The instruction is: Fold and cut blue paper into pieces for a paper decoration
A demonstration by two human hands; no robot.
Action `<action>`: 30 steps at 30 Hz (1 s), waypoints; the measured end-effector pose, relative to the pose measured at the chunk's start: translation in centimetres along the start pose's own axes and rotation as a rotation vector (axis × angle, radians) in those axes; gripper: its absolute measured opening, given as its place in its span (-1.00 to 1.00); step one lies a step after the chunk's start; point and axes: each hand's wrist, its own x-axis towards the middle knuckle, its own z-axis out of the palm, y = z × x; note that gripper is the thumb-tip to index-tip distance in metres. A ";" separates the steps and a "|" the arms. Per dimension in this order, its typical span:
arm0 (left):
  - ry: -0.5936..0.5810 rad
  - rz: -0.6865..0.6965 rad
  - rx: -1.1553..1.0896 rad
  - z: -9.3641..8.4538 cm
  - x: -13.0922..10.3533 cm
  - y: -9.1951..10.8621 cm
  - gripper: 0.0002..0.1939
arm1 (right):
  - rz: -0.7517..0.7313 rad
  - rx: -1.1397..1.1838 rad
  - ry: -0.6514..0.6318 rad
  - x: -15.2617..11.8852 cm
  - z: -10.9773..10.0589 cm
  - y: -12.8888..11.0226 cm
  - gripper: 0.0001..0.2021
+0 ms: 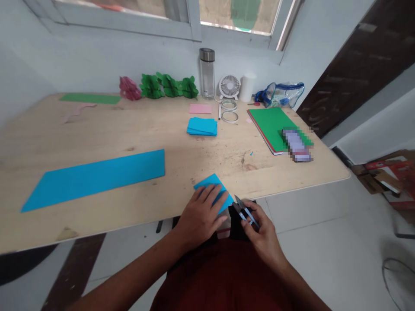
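Under my left hand lies a small blue paper at the table's front edge; the fingers rest flat and slightly spread on it. My right hand holds small thread snips just past the edge, their blades pointing at the paper's right corner. A long blue strip lies to the left. Further back is a stack of blue paper pieces, with a pink paper behind it.
The wooden table bears green paper decorations, a pink one, a bottle, a small fan, tape rolls, a clear pouch, and green sheets under a blurred phone.
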 end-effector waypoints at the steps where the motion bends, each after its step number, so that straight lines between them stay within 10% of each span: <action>1: -0.004 -0.018 0.020 0.2 0.2 0.2 -0.51 | 0.004 -0.004 0.003 0.0 0.0 0.0 -0.60; 10: -0.205 0.057 0.024 -0.7 1.1 -2.7 -0.46 | -0.070 0.015 0.043 0.2 1.2 0.8 -0.57; 19: -0.090 -0.164 0.039 1.2 1.0 -1.9 -0.37 | -0.051 0.013 0.016 0.4 1.2 0.7 -0.57; 30: -0.216 -0.010 0.018 -0.2 1.8 -4.4 -0.35 | -0.074 0.003 0.015 0.5 1.5 0.2 -0.59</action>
